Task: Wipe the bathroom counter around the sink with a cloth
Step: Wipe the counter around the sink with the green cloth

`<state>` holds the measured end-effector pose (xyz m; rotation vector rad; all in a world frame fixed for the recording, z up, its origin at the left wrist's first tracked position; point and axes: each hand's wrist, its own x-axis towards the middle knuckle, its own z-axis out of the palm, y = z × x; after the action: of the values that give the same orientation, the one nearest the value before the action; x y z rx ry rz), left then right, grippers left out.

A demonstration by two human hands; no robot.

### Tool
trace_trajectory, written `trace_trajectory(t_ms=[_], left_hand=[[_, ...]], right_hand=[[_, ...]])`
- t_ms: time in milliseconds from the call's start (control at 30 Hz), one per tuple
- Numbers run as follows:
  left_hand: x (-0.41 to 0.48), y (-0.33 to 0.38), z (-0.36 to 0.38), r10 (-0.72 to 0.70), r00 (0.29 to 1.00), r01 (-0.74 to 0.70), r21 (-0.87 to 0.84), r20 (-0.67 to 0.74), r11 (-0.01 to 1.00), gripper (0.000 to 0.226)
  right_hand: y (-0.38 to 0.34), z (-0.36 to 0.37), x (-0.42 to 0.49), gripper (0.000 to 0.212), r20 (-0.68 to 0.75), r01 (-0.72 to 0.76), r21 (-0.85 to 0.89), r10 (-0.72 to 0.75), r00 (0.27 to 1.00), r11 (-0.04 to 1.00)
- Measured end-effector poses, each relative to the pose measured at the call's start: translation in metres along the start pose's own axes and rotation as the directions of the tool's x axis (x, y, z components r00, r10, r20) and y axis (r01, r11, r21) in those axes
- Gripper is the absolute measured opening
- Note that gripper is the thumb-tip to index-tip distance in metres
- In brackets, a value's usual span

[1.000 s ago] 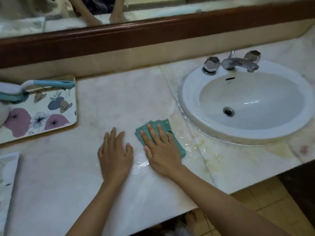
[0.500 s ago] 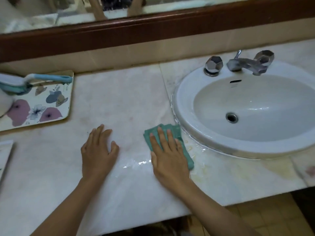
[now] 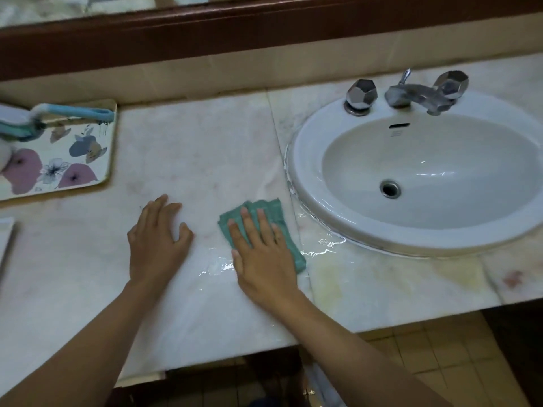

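Note:
A folded green cloth (image 3: 273,211) lies on the pale marble counter (image 3: 199,160) just left of the white oval sink (image 3: 305,160). My right hand (image 3: 263,254) presses flat on the cloth with straight fingers, covering most of it. My left hand (image 3: 157,239) rests flat on the bare counter a hand's width to the left, fingers straight. A film of water (image 3: 320,245) shines on the counter between the cloth and the sink rim.
A flowered tray (image 3: 76,160) with a blue-handled brush (image 3: 73,113) sits at the back left. Chrome taps (image 3: 411,94) stand behind the basin. A brown mirror frame (image 3: 264,27) runs along the wall. The counter's front edge is near my forearms, with tiled floor (image 3: 435,353) below.
My right hand has slid the cloth along the counter beside the sink rim. My left hand has stayed flat on the counter, now further apart from the right one.

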<state>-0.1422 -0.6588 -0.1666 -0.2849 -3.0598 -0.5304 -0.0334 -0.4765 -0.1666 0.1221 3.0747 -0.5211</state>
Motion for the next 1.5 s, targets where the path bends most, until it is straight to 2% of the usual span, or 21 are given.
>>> trace_trajectory(t_ms=[100, 167, 267, 367, 433, 500, 567, 633, 700, 767, 900, 1033, 1100, 1267, 1367, 1433, 1500], left_hand=[[-0.001, 0.001, -0.001, 0.011, 1.0, -0.011, -0.029, -0.019, 1.0, 0.046], [-0.001, 0.002, -0.001, 0.001, 1.0, -0.002, -0.055, -0.026, 0.999, 0.047], [-0.001, 0.001, 0.0, -0.001, 1.0, 0.0, -0.041, -0.029, 0.999, 0.045], [0.0, 0.0, 0.001, -0.009, 1.0, 0.008, -0.048, -0.017, 0.999, 0.044], [0.0, -0.001, 0.001, -0.02, 1.0, 0.02, -0.051, 0.002, 0.999, 0.045], [0.0, -0.003, 0.001, -0.018, 1.0, 0.019, -0.046, 0.015, 0.999, 0.047], [0.0, 0.002, 0.001, -0.039, 0.999, 0.04, -0.064, 0.015, 0.997, 0.048], [-0.004, 0.018, 0.0, -0.139, 0.99, 0.139, -0.118, 0.012, 0.983, 0.046], [-0.016, 0.044, -0.001, -0.251, 0.968, 0.249, -0.191, 0.012, 0.95, 0.043], [-0.036, 0.075, 0.003, -0.271, 0.963, 0.262, -0.276, 0.004, 0.925, 0.038], [-0.093, 0.134, 0.02, -0.146, 0.989, 0.138, -0.414, 0.014, 0.9, 0.033], [-0.134, 0.193, 0.035, -0.018, 0.998, 0.044, -0.438, 0.063, 0.898, 0.038], [-0.143, 0.227, 0.041, 0.037, 0.998, -0.009, -0.427, 0.059, 0.904, 0.039], [-0.139, 0.312, 0.062, 0.239, 0.97, -0.202, -0.388, 0.049, 0.899, 0.04], [-0.132, 0.361, 0.079, 0.348, 0.934, -0.296, -0.367, 0.085, 0.882, 0.043], [-0.132, 0.389, 0.089, 0.364, 0.922, -0.299, -0.355, 0.131, 0.886, 0.041], [-0.132, 0.409, 0.097, 0.294, 0.948, -0.24, -0.337, 0.12, 0.91, 0.035]], right_hand=[[0.029, -0.008, -0.067, 0.057, 0.106, 0.219, -0.087, -0.209, 0.972, 0.972], [0.067, -0.021, -0.089, 0.058, 0.128, 0.252, -0.16, -0.233, 0.964, 0.954], [0.09, -0.035, -0.078, 0.058, 0.168, 0.154, -0.163, -0.126, 0.978, 0.975], [0.055, -0.025, -0.062, 0.059, 0.101, -0.089, -0.108, 0.1, 0.99, 0.99], [0.026, -0.014, -0.061, 0.06, 0.066, -0.181, -0.09, 0.187, 0.98, 0.979], [0.011, -0.008, -0.072, 0.06, 0.065, -0.116, -0.096, 0.123, 0.99, 0.989], [0.017, -0.008, -0.09, 0.058, 0.098, 0.027, -0.107, -0.016, 0.995, 0.994], [0.039, -0.013, -0.112, 0.057, 0.116, 0.085, -0.112, -0.071, 0.991, 0.99], [0.07, -0.021, -0.134, 0.057, 0.099, 0.023, -0.132, -0.01, 0.995, 0.991], [0.106, -0.034, -0.15, 0.057, 0.078, -0.088, -0.145, 0.1, 0.992, 0.986], [0.153, -0.058, -0.169, 0.058, 0.038, -0.26, -0.108, 0.265, 0.963, 0.96], [0.184, -0.067, -0.191, 0.056, 0.048, -0.142, -0.154, 0.151, 0.987, 0.978], [0.222, -0.078, -0.205, 0.056, 0.045, -0.145, -0.16, 0.154, 0.987, 0.976], [0.338, -0.115, -0.226, 0.059, -0.027, -0.384, -0.115, 0.384, 0.923, 0.916], [0.38, -0.137, -0.214, 0.062, -0.059, -0.492, -0.094, 0.488, 0.871, 0.866], [0.375, -0.137, -0.205, 0.067, -0.085, -0.547, -0.061, 0.541, 0.837, 0.835], [0.354, -0.127, -0.203, 0.067, -0.107, -0.567, -0.033, 0.561, 0.821, 0.823]])
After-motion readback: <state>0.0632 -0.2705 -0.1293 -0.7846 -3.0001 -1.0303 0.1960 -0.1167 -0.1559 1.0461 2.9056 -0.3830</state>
